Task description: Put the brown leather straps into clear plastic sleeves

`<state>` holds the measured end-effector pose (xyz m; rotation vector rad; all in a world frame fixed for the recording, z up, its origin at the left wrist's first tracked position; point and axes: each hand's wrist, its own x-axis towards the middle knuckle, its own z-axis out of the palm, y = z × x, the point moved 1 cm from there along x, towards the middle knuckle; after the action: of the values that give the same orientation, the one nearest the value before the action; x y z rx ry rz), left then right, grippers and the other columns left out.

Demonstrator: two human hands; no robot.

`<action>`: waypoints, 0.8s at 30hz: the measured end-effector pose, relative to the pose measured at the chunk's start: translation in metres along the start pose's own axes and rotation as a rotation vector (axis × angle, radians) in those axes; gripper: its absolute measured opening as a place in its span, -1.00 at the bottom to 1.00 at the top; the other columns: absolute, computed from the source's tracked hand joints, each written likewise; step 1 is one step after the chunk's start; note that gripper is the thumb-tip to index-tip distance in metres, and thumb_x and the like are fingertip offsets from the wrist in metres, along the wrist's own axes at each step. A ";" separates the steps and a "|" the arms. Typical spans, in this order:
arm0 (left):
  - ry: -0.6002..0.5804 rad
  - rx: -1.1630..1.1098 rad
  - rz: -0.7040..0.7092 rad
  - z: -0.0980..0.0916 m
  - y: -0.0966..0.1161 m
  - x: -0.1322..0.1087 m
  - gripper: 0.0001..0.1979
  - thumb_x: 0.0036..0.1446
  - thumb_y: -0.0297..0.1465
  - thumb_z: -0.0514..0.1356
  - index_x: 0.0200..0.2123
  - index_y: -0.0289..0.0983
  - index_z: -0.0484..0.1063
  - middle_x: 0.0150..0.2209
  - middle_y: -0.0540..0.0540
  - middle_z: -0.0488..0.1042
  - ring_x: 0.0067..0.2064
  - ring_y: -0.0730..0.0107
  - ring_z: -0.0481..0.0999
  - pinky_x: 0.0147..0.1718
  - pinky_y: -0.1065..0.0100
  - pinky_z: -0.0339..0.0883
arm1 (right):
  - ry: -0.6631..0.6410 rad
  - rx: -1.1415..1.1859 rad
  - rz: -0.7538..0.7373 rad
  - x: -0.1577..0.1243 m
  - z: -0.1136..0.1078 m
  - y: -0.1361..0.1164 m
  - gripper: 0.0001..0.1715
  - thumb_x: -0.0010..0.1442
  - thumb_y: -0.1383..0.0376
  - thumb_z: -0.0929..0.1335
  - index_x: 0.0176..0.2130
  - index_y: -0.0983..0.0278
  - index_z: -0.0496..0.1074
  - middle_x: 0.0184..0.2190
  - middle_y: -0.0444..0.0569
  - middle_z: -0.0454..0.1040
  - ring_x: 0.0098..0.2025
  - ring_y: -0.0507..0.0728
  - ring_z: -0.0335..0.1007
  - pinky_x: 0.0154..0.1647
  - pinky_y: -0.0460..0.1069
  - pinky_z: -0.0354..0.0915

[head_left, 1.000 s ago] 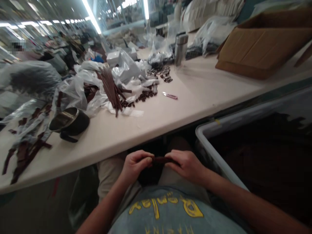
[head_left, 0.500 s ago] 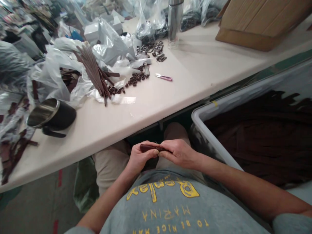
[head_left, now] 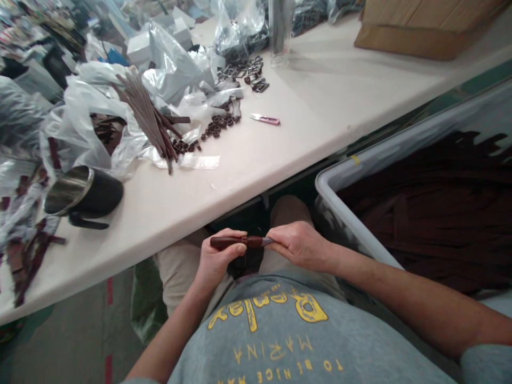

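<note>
Over my lap, just off the table edge, a dark brown strap [head_left: 254,242] stretches between my two hands. My left hand [head_left: 218,255] pinches one end, thumb below and fingers behind, near a narrow band around the strap. Fingers of my right hand [head_left: 298,245] are closed on the other end, where a greyish underside shows; the tip is hidden in the grip. On the table ahead lie several small brown loops [head_left: 218,126], a fan of brown strips [head_left: 146,114] and a heap of metal buckles [head_left: 256,74].
A black mug [head_left: 102,194] stands at the table's left. Thread snips [head_left: 266,119] lie mid-table, with a clear bottle [head_left: 280,48] and a cardboard box [head_left: 420,32] behind. At my right is a large bin [head_left: 332,200] full of brown straps. Plastic bags [head_left: 176,66] crowd the back left.
My hands have drawn apart, the left one moving left, and more of the strap shows between them. The camera view has shifted slightly.
</note>
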<state>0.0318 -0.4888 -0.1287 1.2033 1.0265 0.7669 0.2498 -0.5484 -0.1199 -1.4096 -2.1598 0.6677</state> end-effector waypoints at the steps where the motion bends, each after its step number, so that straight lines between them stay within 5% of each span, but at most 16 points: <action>1: -0.001 -0.018 -0.004 0.005 -0.003 0.000 -0.69 -0.14 -0.28 0.47 -0.30 -0.30 0.64 -0.48 -0.04 0.53 -0.51 0.48 0.42 -0.50 0.44 0.34 | 0.005 -0.005 -0.002 0.000 0.001 -0.001 -0.51 0.46 0.12 0.16 -0.42 0.27 0.35 -0.54 -0.13 0.38 -0.49 0.04 0.24 -0.47 -0.04 -0.06; 8: -0.105 0.053 0.062 0.034 -0.002 -0.001 -0.84 -0.11 -0.34 0.44 -0.40 -0.26 0.64 -0.44 -0.05 0.56 -0.40 0.38 0.48 -0.35 0.37 0.38 | -0.036 -0.008 0.005 0.001 0.010 -0.005 -0.61 0.43 0.19 0.21 -0.38 0.28 0.38 -0.50 -0.09 0.44 -0.47 0.05 0.28 -0.46 -0.04 -0.05; 19: -0.080 0.059 0.059 0.026 -0.005 -0.004 -0.84 -0.08 -0.36 0.43 -0.38 -0.26 0.62 -0.39 -0.08 0.57 -0.34 0.32 0.53 -0.30 0.33 0.44 | -0.114 0.030 0.070 0.004 0.018 0.001 -0.58 0.43 0.15 0.20 -0.41 0.25 0.37 -0.53 -0.10 0.39 -0.51 0.05 0.22 -0.47 -0.02 -0.09; 24: -0.142 -0.085 -0.009 0.031 -0.001 -0.001 -0.83 -0.07 -0.32 0.44 -0.38 -0.26 0.62 -0.45 -0.12 0.58 -0.44 0.32 0.53 -0.42 0.31 0.47 | -0.096 0.193 0.088 0.006 0.007 -0.005 -0.58 0.41 0.09 0.20 -0.39 0.19 0.43 -0.47 -0.02 0.46 -0.44 0.13 0.36 -0.42 0.01 0.13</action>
<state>0.0603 -0.5016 -0.1282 1.1628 0.8738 0.7008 0.2398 -0.5455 -0.1215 -1.4014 -2.0506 0.9669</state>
